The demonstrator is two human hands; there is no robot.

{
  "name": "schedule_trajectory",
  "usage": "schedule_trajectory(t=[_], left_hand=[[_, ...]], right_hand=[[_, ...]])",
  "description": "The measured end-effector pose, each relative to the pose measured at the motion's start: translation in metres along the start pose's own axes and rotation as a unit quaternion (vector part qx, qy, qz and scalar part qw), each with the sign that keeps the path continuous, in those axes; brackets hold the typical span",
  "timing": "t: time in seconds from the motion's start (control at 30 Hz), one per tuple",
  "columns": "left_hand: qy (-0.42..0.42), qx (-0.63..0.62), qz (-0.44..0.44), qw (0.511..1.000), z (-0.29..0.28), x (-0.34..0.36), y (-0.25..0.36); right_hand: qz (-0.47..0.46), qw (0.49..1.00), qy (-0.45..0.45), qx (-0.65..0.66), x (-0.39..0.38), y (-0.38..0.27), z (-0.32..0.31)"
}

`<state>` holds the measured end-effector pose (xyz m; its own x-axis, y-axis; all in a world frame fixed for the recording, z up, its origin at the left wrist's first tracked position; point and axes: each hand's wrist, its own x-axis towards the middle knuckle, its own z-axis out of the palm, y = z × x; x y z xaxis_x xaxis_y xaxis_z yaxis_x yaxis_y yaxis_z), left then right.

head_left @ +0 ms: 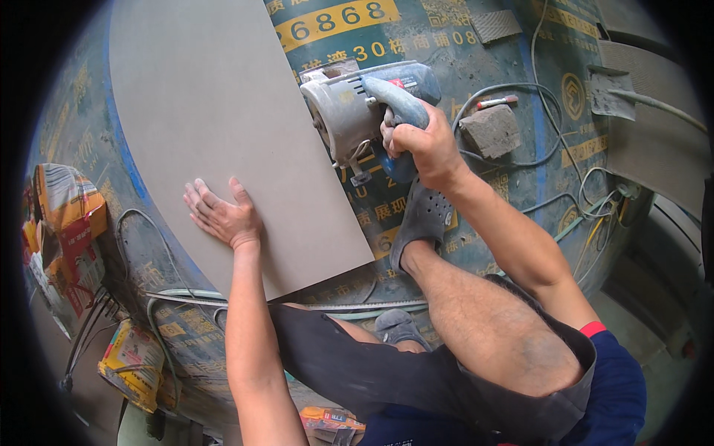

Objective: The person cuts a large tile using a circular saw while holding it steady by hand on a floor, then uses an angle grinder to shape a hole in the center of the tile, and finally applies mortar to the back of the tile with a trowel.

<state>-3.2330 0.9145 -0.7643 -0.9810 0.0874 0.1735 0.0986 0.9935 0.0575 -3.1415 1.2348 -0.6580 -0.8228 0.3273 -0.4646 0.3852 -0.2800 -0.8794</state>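
A large light-grey tile point(216, 97) lies flat in front of me, its near corner close to my knees. My left hand point(225, 214) rests on its surface near the left edge, fingers spread and dusty. By the tile's right edge my right hand point(428, 145) grips the blue handle of a circular saw point(346, 119). The saw's grey guard sits at that edge, partly over it; its blade is hidden, so I cannot tell whether it touches the tile. A small offcut point(327, 70) shows behind the guard.
Right of the saw lie a stone block point(491, 131), a red-tipped marker point(497, 101) and a looped grey cable point(554, 134). A notched trowel point(613, 92) is at far right. Torn bags point(71, 238) and a yellow packet point(134, 364) lie left. Printed green sheeting point(201, 342) covers the floor.
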Motion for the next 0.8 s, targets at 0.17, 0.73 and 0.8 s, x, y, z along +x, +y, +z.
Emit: schedule_trajectory(t=[0.17,0.73,0.8], left_hand=[[0.001,-0.001,0.001,1.000,0.0008,-0.0006,-0.0003],[-0.001,-0.004,-0.004,1.000,0.0035,-0.0010,-0.0018],[0.000,-0.004,-0.003,1.000,0.0042,-0.0016,-0.0018]], right_hand=[[-0.021,0.999,-0.007,0.026,-0.0004,0.0035,-0.0006],[-0.001,0.999,0.001,0.032,-0.0044,0.0021,0.0027],[0.001,0.999,0.000,0.033,-0.0041,0.0020,0.0028]])
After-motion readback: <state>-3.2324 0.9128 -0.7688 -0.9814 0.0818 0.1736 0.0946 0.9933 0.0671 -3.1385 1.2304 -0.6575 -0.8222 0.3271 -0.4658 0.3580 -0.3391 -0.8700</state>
